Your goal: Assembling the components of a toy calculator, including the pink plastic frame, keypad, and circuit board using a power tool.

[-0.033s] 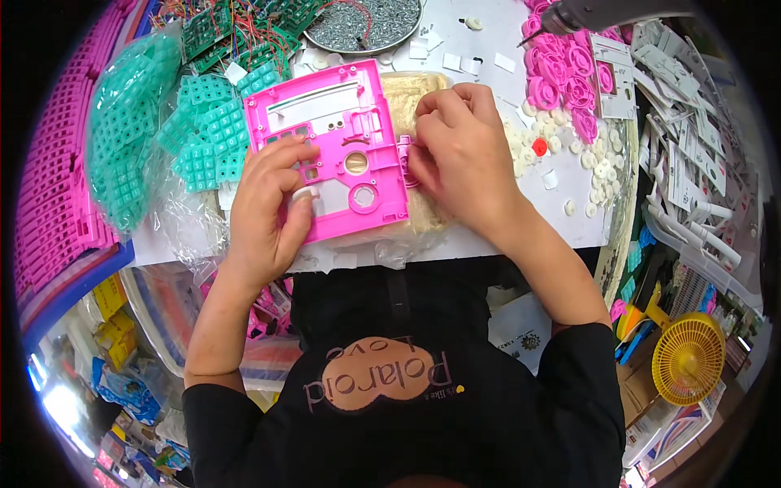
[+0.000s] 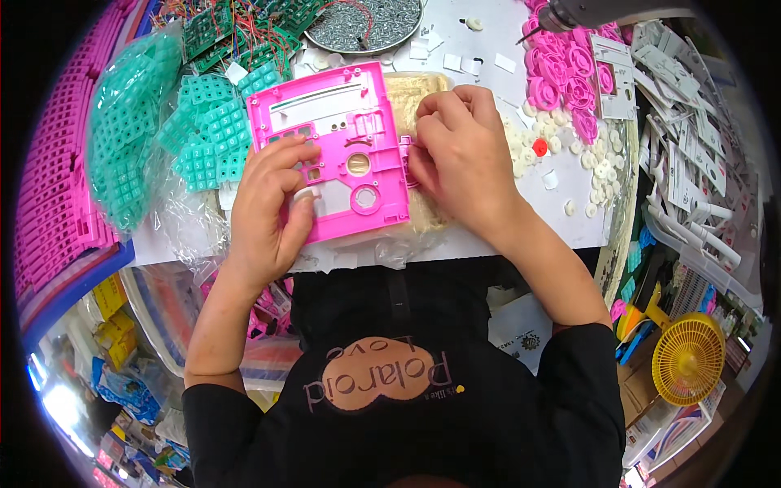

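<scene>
My left hand (image 2: pixel 272 191) grips the left side of a pink plastic housing (image 2: pixel 382 203), thumb and fingers closed over its edge. The housing lies tilted slightly, showing ribs, a round hole, a ring-shaped opening and small rectangular windows. At its right edge, my right hand (image 2: pixel 460 154) has its fingers bent in a pinch on a small pink plastic piece (image 2: pixel 409 175). Most of that piece is hidden by the fingers, and I cannot tell how it joins the housing. Beneath the housing is a yellowish block wrapped in clear plastic (image 2: pixel 419 93).
Teal keypads (image 2: pixel 215 130) and a bag of them (image 2: pixel 134 122) lie left. Green circuit boards (image 2: pixel 207 32) and a tray of screws (image 2: pixel 358 28) stand behind. Pink rings (image 2: pixel 561 65), white round parts (image 2: pixel 602 175) and a power screwdriver (image 2: pixel 586 15) are at right.
The pink housing has shifted very slightly to the right and toward me. Both hands keep nearly the same position and grip.
</scene>
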`<action>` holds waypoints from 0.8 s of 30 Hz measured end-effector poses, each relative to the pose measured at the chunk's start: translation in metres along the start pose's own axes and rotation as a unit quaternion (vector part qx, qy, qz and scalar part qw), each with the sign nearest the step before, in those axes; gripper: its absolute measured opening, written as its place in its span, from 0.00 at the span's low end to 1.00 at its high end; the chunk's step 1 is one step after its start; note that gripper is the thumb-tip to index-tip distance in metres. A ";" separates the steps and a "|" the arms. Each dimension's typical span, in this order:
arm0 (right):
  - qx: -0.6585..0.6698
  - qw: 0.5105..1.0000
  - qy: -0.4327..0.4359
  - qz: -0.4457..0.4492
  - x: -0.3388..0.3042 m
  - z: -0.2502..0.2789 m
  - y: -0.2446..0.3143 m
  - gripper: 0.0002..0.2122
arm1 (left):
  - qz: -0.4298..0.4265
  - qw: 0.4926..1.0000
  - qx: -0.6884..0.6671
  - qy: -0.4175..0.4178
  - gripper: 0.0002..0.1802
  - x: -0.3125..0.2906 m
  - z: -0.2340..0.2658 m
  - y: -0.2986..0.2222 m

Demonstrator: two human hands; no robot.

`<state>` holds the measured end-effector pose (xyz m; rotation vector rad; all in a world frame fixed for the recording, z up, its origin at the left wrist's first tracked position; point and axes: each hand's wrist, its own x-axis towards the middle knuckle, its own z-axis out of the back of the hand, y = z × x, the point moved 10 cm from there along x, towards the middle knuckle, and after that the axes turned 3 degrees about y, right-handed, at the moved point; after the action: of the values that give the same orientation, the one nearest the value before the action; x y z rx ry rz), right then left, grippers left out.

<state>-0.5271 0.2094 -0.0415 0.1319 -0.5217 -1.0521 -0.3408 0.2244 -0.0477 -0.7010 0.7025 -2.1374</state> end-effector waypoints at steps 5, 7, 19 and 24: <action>0.045 0.999 -0.008 -0.003 -0.003 0.016 -0.010 0.13 | -0.009 1.000 0.010 0.012 0.09 0.003 -0.005 -0.013; 0.101 0.994 -0.035 -0.005 -0.010 0.032 -0.015 0.16 | -0.020 1.000 0.002 0.004 0.12 0.009 -0.010 -0.018; 0.104 0.994 0.019 -0.037 -0.024 0.016 -0.004 0.21 | -0.015 1.000 0.004 0.020 0.10 0.017 -0.026 -0.019; 0.059 0.997 0.024 -0.045 -0.029 0.023 -0.010 0.19 | -0.033 0.999 0.012 0.017 0.09 0.028 -0.030 -0.027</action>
<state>-0.5575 0.2326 -0.0348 0.2870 -0.5394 -1.1034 -0.3895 0.2249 -0.0430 -0.6850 0.6788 -2.2185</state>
